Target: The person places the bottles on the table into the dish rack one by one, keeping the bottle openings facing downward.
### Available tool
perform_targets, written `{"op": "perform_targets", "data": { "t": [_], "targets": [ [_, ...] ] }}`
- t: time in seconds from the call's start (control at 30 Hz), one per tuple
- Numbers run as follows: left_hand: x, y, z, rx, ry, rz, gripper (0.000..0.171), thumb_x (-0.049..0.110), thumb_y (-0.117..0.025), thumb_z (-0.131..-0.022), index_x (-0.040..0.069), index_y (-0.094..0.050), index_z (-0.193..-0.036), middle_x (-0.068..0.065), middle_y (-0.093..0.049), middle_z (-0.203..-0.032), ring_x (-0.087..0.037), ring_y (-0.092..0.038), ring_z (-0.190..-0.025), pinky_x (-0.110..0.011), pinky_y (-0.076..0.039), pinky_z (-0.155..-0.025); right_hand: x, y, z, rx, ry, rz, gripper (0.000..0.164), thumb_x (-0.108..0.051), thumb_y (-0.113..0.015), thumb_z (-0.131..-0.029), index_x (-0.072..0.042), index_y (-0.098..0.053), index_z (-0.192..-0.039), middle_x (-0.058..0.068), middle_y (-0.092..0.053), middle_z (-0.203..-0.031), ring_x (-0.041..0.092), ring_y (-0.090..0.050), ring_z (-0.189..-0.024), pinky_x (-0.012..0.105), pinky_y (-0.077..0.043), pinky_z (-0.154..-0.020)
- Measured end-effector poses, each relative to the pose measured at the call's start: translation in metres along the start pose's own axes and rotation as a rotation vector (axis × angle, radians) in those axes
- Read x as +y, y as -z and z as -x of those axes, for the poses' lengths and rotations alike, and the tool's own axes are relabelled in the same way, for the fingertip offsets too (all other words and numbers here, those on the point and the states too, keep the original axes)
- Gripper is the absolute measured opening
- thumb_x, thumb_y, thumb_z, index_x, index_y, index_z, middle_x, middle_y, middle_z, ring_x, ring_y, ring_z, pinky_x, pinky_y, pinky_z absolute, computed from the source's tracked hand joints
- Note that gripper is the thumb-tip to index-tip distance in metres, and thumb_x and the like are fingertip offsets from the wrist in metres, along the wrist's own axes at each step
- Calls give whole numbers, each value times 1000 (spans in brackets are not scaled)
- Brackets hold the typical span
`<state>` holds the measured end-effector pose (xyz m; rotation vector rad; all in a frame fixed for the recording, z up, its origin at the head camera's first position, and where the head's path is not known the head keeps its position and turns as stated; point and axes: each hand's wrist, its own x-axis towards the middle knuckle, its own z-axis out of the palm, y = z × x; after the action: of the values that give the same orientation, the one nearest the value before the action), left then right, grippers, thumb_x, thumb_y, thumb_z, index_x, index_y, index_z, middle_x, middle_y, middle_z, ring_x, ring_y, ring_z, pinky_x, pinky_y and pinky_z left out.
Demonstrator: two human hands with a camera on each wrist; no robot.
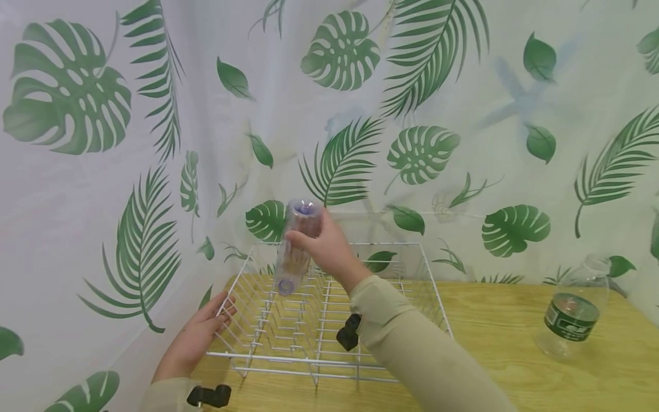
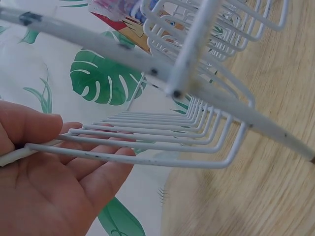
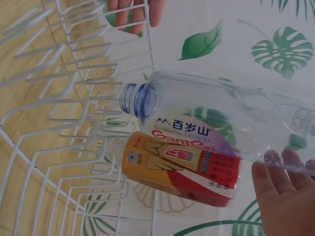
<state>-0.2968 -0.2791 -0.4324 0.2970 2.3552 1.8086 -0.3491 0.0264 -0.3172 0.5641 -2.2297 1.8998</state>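
A clear plastic bottle (image 1: 294, 260) is tilted with its uncapped, blue-tinted mouth downward over the left part of a white wire dish rack (image 1: 275, 359). My right hand (image 1: 332, 246) grips it near its base. In the right wrist view, a red and orange can (image 3: 197, 189) shows behind the bottle, close to the rack's wires; whether it rests on them I cannot tell. The head view mostly hides it behind the bottle. My left hand (image 1: 194, 336) holds the rack's left rim, with a wire between the thumb and the fingers in the left wrist view.
On the wooden table (image 1: 479, 343), an uncapped clear bottle with a green label (image 1: 571, 317) stands to the right of the rack. Leaf-printed white sheeting (image 1: 463, 103) borders the table at the back and left. Rows of upright wire prongs (image 1: 296, 326) fill the rack.
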Motion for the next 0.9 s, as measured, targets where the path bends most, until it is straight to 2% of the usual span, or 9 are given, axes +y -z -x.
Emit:
{"op": "perform_targets", "data": {
  "t": [0.13,0.3,0.5,0.67,0.9],
  "targets": [
    [0,-1,0,14,10,13,61,4,-33,-108,2,-5,-162,-22,-18,-165,-41,-26,-147,-52,-25,-118,10,-8,-3,25,-40,34,77,-45,-81,-85,-13,-42,-144,5,-61,-119,22,-60,-111,43,-51,-95],
    [-1,0,-1,23,15,19,60,6,-33,-108,2,-7,-162,-21,-18,-165,-40,-25,-148,-54,-22,-119,18,-12,-6,23,-76,74,74,-46,-81,-85,-18,-41,-140,6,-60,-118,22,-59,-109,43,-52,-93],
    [-2,0,-3,35,25,12,60,5,-32,-108,3,-9,-162,-20,-19,-165,-40,-26,-148,-54,-22,-119,28,-19,-8,4,-46,66,65,-37,-81,-87,-15,-43,-135,13,-60,-118,23,-60,-103,40,-54,-87],
    [0,0,-2,25,18,14,60,4,-32,-107,2,-8,-162,-22,-18,-165,-42,-25,-148,-55,-22,-119,34,-24,-9,-1,-49,52,69,-36,-81,-88,-11,-41,-137,19,-58,-121,24,-59,-105,40,-54,-88],
    [2,0,-1,34,25,7,60,5,-32,-108,5,-10,-163,-20,-20,-165,-41,-27,-148,-56,-22,-119,36,-27,-12,45,-73,100,79,-39,-84,-84,-11,-38,-142,10,-58,-119,22,-60,-109,41,-53,-93]
  ]
}}
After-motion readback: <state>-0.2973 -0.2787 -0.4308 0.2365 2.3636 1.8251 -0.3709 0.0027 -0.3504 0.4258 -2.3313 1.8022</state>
